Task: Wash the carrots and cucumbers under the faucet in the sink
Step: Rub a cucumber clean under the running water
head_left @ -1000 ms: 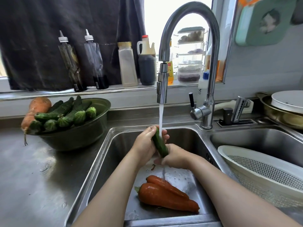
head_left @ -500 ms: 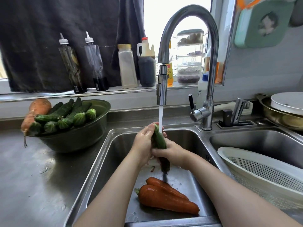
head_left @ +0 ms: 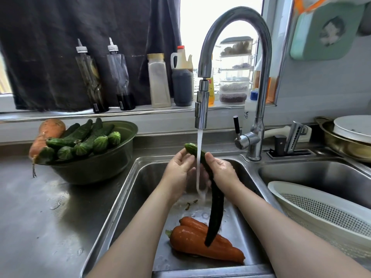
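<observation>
One cucumber (head_left: 216,207) | right hand (head_left: 221,171) grips middle | left hand (head_left: 178,167) touches tip

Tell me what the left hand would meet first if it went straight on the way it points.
Most likely the cucumber: the left hand points forward and rightward at its upper end, seemingly touching it. Just beyond falls the water stream from the faucet. Depth is unclear.
</observation>
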The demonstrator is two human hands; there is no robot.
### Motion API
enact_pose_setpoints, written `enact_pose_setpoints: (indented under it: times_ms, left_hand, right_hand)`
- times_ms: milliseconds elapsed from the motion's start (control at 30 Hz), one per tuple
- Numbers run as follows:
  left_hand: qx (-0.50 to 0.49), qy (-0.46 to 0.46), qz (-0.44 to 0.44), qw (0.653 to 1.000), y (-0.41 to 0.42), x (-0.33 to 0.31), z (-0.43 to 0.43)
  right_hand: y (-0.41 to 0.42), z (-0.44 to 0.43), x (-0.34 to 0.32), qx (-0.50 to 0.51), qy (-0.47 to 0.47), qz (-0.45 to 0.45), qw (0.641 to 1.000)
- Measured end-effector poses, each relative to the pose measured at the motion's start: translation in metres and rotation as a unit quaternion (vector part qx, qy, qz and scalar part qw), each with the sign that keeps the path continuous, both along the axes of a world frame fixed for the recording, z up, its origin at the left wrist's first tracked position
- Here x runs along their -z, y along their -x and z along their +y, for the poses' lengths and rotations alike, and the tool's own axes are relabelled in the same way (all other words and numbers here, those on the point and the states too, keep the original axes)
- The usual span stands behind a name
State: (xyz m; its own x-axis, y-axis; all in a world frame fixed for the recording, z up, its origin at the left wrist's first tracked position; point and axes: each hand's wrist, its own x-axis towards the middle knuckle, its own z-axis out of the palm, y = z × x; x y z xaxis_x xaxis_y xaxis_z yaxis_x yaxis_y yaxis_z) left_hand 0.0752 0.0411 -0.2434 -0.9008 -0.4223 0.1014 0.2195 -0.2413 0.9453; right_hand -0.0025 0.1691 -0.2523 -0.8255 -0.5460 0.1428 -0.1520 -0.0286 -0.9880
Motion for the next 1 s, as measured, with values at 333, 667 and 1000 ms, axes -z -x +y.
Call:
enact_pose_setpoints:
  times_ms: [333,667,1000]
  left_hand:
    - [-0.132,0.132,-0.019,0.982,0.006,0.004,0.021]
    - [-0.189,0.331,0.045,0.923,0.014,0.006,0.037]
    - [-0.315,0.229,0.009,0.921,0.002,-0.01,0.025]
  right_hand:
    - [-0.007,-0.002,-0.006,-0.133,0.003,-0.128,0.983]
    - [-0.016,-0.013,-0.001,-0.02,-0.083,-0.107,0.991]
    - [-0.02,-0.01,-0.002,-0.261,-0.092,-0.159,0.948]
